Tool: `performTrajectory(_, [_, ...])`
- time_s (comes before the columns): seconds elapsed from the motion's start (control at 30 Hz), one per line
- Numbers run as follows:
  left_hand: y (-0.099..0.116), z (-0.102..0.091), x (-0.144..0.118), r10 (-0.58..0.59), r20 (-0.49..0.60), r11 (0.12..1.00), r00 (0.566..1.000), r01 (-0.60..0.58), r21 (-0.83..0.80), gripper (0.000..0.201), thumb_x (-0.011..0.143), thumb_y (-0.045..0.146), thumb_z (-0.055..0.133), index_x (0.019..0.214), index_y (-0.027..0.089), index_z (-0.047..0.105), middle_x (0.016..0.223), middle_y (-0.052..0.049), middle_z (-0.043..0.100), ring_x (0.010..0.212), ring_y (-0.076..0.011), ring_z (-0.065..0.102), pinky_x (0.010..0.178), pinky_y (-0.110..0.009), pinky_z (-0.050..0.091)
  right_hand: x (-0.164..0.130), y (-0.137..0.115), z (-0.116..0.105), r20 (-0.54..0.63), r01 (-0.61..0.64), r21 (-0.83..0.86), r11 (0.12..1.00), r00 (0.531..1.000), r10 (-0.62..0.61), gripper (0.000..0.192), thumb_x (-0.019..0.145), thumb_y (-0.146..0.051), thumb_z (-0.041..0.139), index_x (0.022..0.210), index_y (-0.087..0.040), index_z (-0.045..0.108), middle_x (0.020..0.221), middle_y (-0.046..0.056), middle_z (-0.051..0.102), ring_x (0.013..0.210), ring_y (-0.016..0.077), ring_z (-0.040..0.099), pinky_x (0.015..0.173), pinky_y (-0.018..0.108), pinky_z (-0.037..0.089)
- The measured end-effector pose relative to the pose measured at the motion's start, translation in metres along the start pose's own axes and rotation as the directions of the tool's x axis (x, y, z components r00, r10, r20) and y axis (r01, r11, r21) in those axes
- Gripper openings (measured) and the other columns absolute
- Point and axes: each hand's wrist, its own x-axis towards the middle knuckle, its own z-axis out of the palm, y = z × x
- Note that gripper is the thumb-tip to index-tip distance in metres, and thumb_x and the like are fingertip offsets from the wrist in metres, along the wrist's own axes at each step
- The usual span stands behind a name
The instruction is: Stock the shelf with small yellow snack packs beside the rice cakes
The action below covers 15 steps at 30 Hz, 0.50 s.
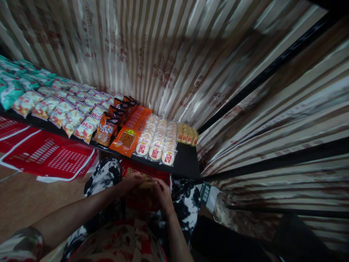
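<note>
In the head view both my hands are low between my knees, over a red basket (141,168). My left hand (132,183) and my right hand (163,191) are closed on yellowish-brown packets (147,184) between them. Dim light and blur hide the print, and I cannot tell how many packets there are. Just beyond my hands, on a black shelf (187,160), stand rows of round white wrapped crackers (156,149) and a few rows of small yellow packets (188,134).
Left along the shelf are a flat orange packet (128,136), orange-and-black bags (107,129), white snack bags (71,120) and green bags (11,91). More red baskets (51,154) are below. A striped curtain (163,47) hangs behind; dark bars (261,76) cross at right.
</note>
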Motion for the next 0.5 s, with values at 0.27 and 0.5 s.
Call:
performTrajectory(0.27, [0.009, 0.005, 0.004, -0.179, 0.237, 0.927, 0.955, 0.245, -0.285, 0.01, 0.059, 0.017, 0.062, 0.067, 0.012, 0.062, 0.053, 0.001, 0.057, 0.047, -0.0095, 0.048, 0.047, -0.021, 0.034, 0.001, 0.0, -0.002, -0.002, -0.097, 0.153, 0.983, 0.995, 0.099, 0.041, 0.08, -0.055, 0.059, 0.091, -0.019, 0.074, 0.09, 0.004, 0.072, 0.088, 0.0222, 0.064, 0.08, 0.03, 0.048])
performTrajectory(0.5, [0.014, 0.013, 0.013, -0.393, 0.246, 0.761, 0.886, 0.464, -0.454, 0.023, 0.064, 0.002, 0.052, 0.084, 0.01, 0.06, 0.062, -0.002, 0.062, 0.047, -0.009, 0.055, 0.043, -0.015, 0.039, 0.0, 0.0, 0.0, 0.018, -0.173, 0.369, 0.913, 0.984, 0.18, 0.042, 0.079, -0.057, 0.06, 0.088, -0.018, 0.072, 0.081, 0.001, 0.07, 0.077, 0.018, 0.062, 0.072, 0.027, 0.049])
